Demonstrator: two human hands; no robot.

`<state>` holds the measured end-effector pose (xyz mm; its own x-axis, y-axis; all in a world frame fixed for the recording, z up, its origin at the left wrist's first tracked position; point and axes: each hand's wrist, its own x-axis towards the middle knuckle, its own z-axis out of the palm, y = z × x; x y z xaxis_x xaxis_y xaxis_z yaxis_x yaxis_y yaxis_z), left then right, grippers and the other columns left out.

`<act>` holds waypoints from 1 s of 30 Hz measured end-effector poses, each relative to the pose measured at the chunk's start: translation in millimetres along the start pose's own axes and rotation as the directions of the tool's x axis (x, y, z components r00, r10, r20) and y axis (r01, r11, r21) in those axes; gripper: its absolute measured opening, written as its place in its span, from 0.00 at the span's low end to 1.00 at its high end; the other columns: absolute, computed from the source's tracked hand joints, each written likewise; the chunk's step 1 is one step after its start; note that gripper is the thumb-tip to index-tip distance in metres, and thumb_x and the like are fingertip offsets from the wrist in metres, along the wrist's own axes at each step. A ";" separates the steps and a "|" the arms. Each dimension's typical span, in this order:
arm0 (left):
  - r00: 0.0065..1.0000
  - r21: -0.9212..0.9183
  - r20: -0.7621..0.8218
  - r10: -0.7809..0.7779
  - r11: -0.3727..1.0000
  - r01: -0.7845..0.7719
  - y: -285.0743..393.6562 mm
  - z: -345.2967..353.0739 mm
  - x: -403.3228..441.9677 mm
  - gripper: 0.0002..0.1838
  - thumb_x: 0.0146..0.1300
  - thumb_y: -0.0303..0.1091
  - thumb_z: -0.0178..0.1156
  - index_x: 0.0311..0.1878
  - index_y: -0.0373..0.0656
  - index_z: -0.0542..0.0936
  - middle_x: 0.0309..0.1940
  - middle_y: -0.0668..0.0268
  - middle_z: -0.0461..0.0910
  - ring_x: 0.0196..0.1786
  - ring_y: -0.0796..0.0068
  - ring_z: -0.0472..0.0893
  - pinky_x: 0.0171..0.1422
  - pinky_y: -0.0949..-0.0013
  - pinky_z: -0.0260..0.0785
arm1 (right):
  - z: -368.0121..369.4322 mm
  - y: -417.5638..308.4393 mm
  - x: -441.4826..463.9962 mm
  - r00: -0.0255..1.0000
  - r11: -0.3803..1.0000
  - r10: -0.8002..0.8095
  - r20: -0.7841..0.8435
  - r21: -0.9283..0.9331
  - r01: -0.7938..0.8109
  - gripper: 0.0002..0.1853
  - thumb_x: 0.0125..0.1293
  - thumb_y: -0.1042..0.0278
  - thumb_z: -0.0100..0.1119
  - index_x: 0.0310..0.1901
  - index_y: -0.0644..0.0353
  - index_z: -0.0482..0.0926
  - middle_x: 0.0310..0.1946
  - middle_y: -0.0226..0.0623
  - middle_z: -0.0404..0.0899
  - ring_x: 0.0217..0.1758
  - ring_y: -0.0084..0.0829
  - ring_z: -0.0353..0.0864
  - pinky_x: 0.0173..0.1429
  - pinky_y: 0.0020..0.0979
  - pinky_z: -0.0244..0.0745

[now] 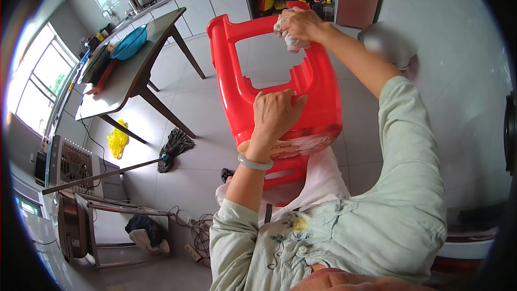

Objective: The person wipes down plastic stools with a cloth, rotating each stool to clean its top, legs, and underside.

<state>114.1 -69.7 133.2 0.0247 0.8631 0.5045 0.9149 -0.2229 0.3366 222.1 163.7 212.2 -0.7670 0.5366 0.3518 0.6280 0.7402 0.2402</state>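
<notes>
With the right hand (304, 24) clutching a bunched cloth (293, 43) against the red plastic frame (229, 83) before white trousers (327, 175) as the left hand (276, 112) curls over its inner edge, uneven pressure could tip it.

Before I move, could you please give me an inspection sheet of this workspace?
Surface: grey tiled floor; table bearing a blue basin.
Job's things: red plastic frame; whitish cloth.
Clutter: mop and yellow bag on the floor.
Hands: right hand grips the cloth; left hand rests on the frame.
Cables: tangled cables on the floor, lower left.
Surroundings: kitchen counter beyond; window at left.
</notes>
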 end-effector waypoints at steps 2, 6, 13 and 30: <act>0.999 -0.008 0.043 -0.001 1.000 0.002 -0.7 -4.3 0.6 0.19 0.61 0.50 0.61 0.31 0.41 0.84 0.17 0.59 0.79 0.23 0.58 0.78 0.38 0.59 0.65 | 9.2 -3.9 5.0 0.982 0.988 -0.155 -0.109 -0.037 0.151 0.11 0.54 0.62 0.64 0.39 0.37 0.87 0.50 0.27 0.76 0.52 0.38 0.77 0.54 0.39 0.79; 0.999 -0.008 0.013 0.050 0.999 -0.050 -5.7 1.4 -0.8 0.19 0.61 0.49 0.61 0.33 0.41 0.84 0.18 0.59 0.80 0.23 0.57 0.78 0.39 0.58 0.65 | 23.5 -46.1 26.6 0.947 0.972 -0.236 -0.220 -0.061 0.228 0.11 0.55 0.63 0.63 0.40 0.37 0.87 0.54 0.29 0.74 0.55 0.37 0.76 0.56 0.40 0.78; 1.000 -0.002 0.018 0.008 1.000 -0.008 -4.9 -4.0 -5.0 0.19 0.61 0.50 0.61 0.31 0.41 0.83 0.18 0.59 0.79 0.24 0.57 0.78 0.38 0.57 0.65 | 25.3 -90.1 53.1 0.931 0.957 -0.281 -0.231 -0.134 0.256 0.09 0.62 0.61 0.60 0.41 0.31 0.86 0.56 0.29 0.72 0.57 0.37 0.74 0.57 0.40 0.78; 0.997 -0.006 0.080 0.000 1.000 0.001 -1.3 4.2 5.9 0.22 0.60 0.54 0.61 0.26 0.43 0.83 0.16 0.59 0.78 0.25 0.56 0.78 0.44 0.60 0.67 | 16.7 50.5 -55.7 0.986 0.883 0.157 0.057 0.440 -0.166 0.18 0.60 0.65 0.51 0.48 0.57 0.84 0.50 0.43 0.79 0.56 0.42 0.77 0.62 0.36 0.69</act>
<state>114.7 -62.3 132.4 0.0567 0.8968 0.4387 0.9125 -0.2249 0.3417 294.4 177.9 189.6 -0.6651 0.6685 0.3328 0.6239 0.7423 -0.2442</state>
